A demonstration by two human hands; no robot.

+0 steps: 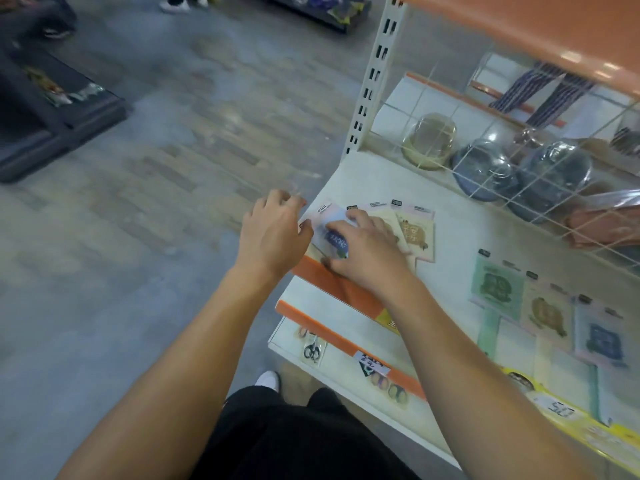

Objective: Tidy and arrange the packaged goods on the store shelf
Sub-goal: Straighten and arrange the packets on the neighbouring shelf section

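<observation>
Left hand (273,233): at the shelf's left corner, fingers curled round the left edge of the top packet, gripping it.
Right hand (367,251): lying palm-down over the same packet, fingers loosely bent and pressing it flat; looks like a hold-down, not a pinch.
Top packet (330,225): flat and pale, with a blue print and a barcode sticker; sitting on the front-left corner of the shelf (450,237), partly over the packets beneath.
Fan of packets (414,233): just right of the hands, several flat packs with brown prints overlapping; header tags in a rough row along the back, spacing uneven.
Second group (498,282): well apart, toward the right front; green, tan and blue-print packs overlapping in a slanted run, blurred.
Wire grid (502,174): fence at the back of the shelf, domed covers (433,140) behind it, untouched by either hand.
Orange strip (339,289): front edge of the shelf, just under the right wrist; price tags on the lower shelf edge, scissors packet (313,349) down there too.
Done so far: left stack gathered into one place, by the look of it; tags mostly facing the same way.
In hand: squaring the top packet onto the left stack.
Left to do: likely evening out the fan beside the hands, then straightening the slanted run on the right.
Progress guess: early to middle; only one of two visible groups under the hands.
Unclear: exact count of packets under the right palm, hidden.
</observation>
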